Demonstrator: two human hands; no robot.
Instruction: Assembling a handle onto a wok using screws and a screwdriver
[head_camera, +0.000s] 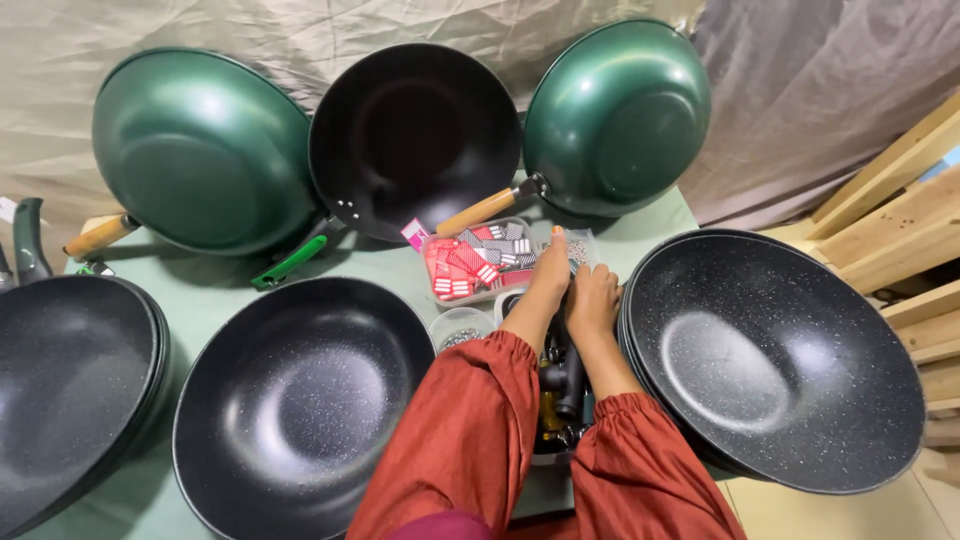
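Both my arms in rust-red sleeves reach forward over the middle of the green table. My left hand (546, 275) stretches toward a clear bag of small silver screws (578, 246), fingertips on or just at it. My right hand (592, 300) is close beside the left one, fingers curled down next to the same bag; whether it grips anything is hidden. Just behind lies a clear tray of red and white packets (468, 262). Below my wrists stand dark pan handles (566, 378) in a container.
A stack of speckled black woks (780, 360) sits at right, another black wok (300, 400) at front left, more (70, 380) at far left. Two green woks (200, 150) (620, 115) and a black one (415, 135) lean on the cloth backdrop. Wooden slats (900, 210) stand at right.
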